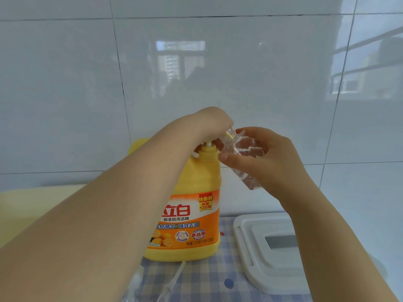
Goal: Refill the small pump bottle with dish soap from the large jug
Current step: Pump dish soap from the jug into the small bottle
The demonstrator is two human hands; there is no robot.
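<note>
1. Left hand (214, 122): over the pump head of the large jug (192, 205), palm down, fingers curled out of sight behind it; probably pressing the pump, though whether gripped or merely pushed cannot be told.
2. Right hand (259, 153): pinching the small pump bottle (242, 153) between thumb below and fingers above, held in the air, tilted, its open neck up against the jug's nozzle.
3. Bottle: clear, pump removed, looking almost empty; so early in the filling, by the look of it.
4. For a clean fill: keep the neck directly under the nozzle tip, press slowly and fully, let each squirt run down the inside wall, hold the bottle steady against the push.
5. Risk: soap missing the narrow neck and running onto the fingers or the checked cloth (207, 277).
6. Jug standing upright on that cloth, just left of a white lid-like tray (246, 240).
7. Label writing: large "立白", "新金桔洗洁精", "强效去油", "特惠装 加量 120克", a badge reading "食品用"; smaller print too fine to read.
</note>
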